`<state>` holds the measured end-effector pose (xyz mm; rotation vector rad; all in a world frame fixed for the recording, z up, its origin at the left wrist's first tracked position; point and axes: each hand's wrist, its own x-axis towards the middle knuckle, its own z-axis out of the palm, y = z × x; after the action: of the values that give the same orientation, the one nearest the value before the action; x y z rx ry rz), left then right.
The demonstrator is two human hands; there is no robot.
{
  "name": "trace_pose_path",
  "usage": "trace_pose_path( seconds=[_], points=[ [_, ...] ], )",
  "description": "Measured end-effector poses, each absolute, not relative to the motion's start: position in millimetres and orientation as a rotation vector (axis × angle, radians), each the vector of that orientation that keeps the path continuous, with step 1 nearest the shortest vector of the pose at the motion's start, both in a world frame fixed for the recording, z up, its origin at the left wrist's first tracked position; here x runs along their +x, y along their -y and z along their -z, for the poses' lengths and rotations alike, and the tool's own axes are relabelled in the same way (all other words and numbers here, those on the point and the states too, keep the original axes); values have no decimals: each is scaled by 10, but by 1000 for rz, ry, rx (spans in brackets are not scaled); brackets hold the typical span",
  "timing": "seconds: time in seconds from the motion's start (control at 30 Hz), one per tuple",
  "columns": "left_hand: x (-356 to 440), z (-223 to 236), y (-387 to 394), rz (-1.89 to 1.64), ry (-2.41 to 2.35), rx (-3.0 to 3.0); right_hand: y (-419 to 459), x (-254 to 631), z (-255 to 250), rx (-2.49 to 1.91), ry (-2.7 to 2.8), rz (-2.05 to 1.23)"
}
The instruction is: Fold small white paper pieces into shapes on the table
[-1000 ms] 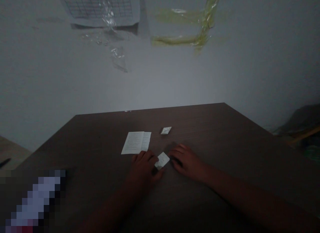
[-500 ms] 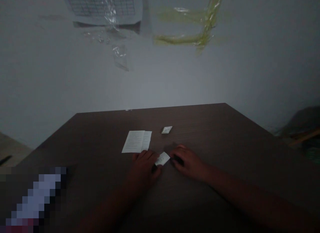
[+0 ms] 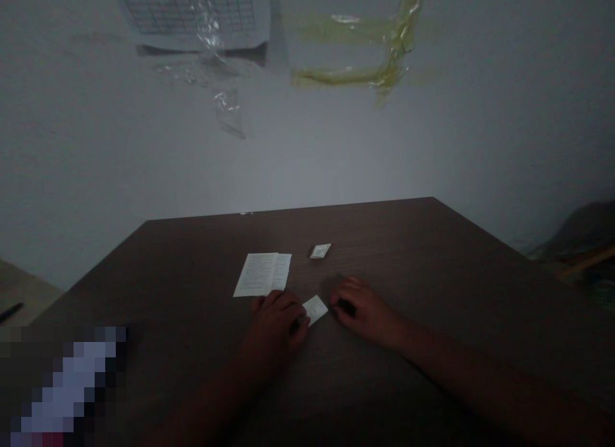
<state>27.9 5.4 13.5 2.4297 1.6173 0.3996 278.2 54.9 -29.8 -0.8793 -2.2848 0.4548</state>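
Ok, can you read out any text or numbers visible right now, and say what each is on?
Nothing is legible.
Leaflet on the table: printed lines, too small and dim.
Folded paper between the left hand and right hand: faint print, unreadable.
Small packet: blurred.
Grid sheet on the wall: no readable text.

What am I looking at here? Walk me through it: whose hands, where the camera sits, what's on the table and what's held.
There is no machine. One camera worn on a person's head looks down at their own bare hands on a dark wooden table. The left hand pinches a small folded paper at its edge; the right hand rests curled beside it, fingertips near its other edge. Farther back lie a larger printed leaflet and a tiny white packet. The dim light hides finer detail.
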Motion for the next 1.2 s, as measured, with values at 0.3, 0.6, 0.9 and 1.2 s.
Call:
trace_pose_path(
  seconds=[0.3,0.6,0.9,1.2],
  points=[
    [264,-134,-56,-464,-1611,2432,-541,2791,304,-835,2305,-415],
    [264,-155,-49,-462,-1604,2412,-515,2797,256,-814,2335,-412],
    [271,-186,-42,-438,-1650,2393,-494,2789,251,-791,2328,-408],
    [266,-165,-41,-427,-1658,2389,-484,2772,258,-803,2281,-449]
  ],
)
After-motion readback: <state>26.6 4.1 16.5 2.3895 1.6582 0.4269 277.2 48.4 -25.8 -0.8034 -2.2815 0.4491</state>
